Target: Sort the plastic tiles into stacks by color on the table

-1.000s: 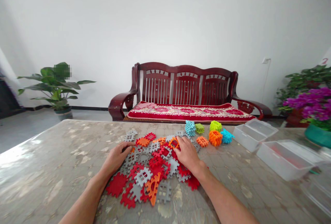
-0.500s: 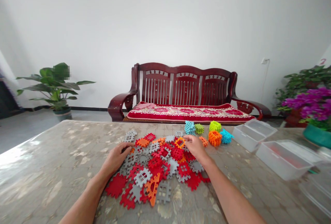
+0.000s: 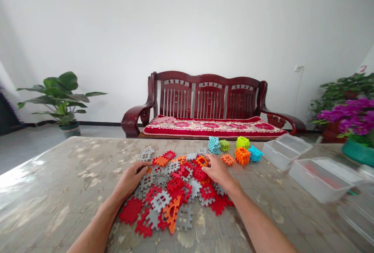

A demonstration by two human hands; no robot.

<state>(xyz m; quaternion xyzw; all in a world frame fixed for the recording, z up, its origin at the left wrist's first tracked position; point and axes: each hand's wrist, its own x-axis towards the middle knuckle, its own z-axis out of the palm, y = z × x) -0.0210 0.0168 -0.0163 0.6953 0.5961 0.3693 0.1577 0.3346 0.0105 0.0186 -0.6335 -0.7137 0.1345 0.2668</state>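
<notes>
Head camera: I look down a long table whose far edge runs just in front of a dark wooden bench. A loose heap of flat toothed pieces, red, grey and orange, lies mid-table and spreads toward the near edge. On its near side I make out an orange triangle beside a grey window piece, and at its near left a big red piece.

The left hand rests at the heap's left side, fingers bent over the outer pieces; I cannot tell whether they grip one. The right hand is at the heap's right side, fingers and thumb curved about an orange frame piece; whether they close on it, I cannot tell.

Toward the far edge, right of centre, I have a light-blue cube, a green piece, a lime cube, an orange cube and a bright-blue shape, with an orange flat piece nearer the heap. Farther toward the right edge stand two clear boxes, lids swung open; the nearer one holds something red.
</notes>
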